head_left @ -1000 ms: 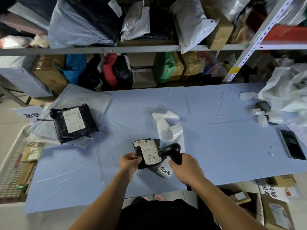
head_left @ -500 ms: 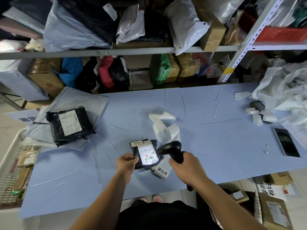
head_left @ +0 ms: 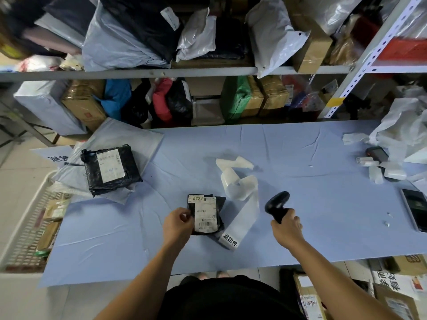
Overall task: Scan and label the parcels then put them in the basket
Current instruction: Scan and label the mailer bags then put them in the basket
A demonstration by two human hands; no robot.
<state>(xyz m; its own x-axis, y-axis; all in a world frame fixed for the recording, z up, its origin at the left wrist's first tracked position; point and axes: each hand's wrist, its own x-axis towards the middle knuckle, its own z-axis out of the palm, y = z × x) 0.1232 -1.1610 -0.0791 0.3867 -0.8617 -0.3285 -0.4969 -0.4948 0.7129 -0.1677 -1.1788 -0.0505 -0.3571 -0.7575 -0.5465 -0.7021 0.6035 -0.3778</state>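
A small black parcel (head_left: 206, 214) with a white shipping label lies near the front of the blue table (head_left: 300, 192). My left hand (head_left: 178, 225) pinches its left edge. My right hand (head_left: 286, 225) grips a black handheld scanner (head_left: 277, 204), held to the right of the parcel and apart from it. A curled strip of white labels (head_left: 240, 192) runs from mid-table down to a printed label beside the parcel. A larger black parcel (head_left: 110, 169) rests on grey mailer bags at the table's left. A white mesh basket (head_left: 25, 227) stands left of the table with boxes inside.
Shelves packed with bags and cartons (head_left: 208, 65) run behind the table. A heap of white backing paper (head_left: 404, 130), a small printer (head_left: 376, 154) and a phone (head_left: 416, 211) lie at the right end. Cartons (head_left: 392, 296) stand on the floor at the lower right.
My right hand has drawn the scanner away from the parcel to the right. My left hand keeps its hold on the small parcel.
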